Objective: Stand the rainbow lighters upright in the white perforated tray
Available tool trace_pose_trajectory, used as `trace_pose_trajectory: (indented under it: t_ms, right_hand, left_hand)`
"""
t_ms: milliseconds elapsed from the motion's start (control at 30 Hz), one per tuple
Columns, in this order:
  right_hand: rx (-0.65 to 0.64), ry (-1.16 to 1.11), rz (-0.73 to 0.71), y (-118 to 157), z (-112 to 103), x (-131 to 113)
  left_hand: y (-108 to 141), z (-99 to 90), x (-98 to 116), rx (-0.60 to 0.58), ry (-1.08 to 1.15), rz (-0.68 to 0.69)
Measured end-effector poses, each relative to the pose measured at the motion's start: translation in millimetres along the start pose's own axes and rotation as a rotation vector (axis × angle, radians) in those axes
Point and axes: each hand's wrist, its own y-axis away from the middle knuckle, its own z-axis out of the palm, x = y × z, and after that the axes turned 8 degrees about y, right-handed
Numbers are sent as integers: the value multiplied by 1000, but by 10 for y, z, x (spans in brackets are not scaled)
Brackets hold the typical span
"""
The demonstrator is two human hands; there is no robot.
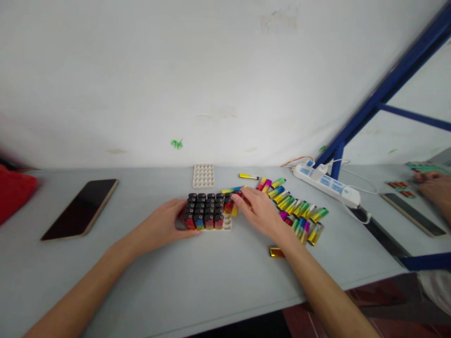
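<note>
Black-topped, coloured lighters [209, 219] stand upright in close rows in a white holed tray [227, 226]. My left hand [164, 224] is curled round the left side of this block, thumb along the front and the other fingers partly hidden behind the lighters. At the right-hand column, my right hand [259, 211] has its fingertips closed on a lighter [228, 205] with a reddish body. Holes show at the front of that column. Other loose lighters [299, 206] lie in a heap to the right of my right hand.
A second white holed tray [203, 176] lies near the wall. One lighter [276, 252] rests by my right forearm. A large phone or tablet [84, 206] and red cloth [14, 192] are left. A power strip [326, 183] and blue frame [352, 126] stand right, beyond them another person's hand [433, 188].
</note>
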Motion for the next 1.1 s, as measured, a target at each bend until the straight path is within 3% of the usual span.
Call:
trace_pose_trajectory:
  t_ms: [200, 400, 600, 767, 933, 1000, 1100]
  right_hand:
    - [-47, -41, -48, 13, 16, 42]
    - [-218, -1, -167, 23, -30, 96]
    - [-237, 71, -175, 45, -75, 69]
    - [-249, 231, -78, 27, 31, -60]
    - [-260, 65, -163, 43, -13, 5]
    - [-186, 56, -85, 40, -74, 134]
    - [8, 182, 205, 28, -136, 394]
  left_hand:
    - [-4, -13, 22, -34, -35, -20]
    - [-22, 0, -38, -1, 12, 0]
    - [-35, -6, -26, 11, 0, -12]
    - [-43, -15, -19, 0, -25, -13]
    - [-26, 6, -94, 4, -39, -8]
    - [-20, 11, -104, -5, -46, -6]
    - [-18, 8, -90, -9, -43, -13]
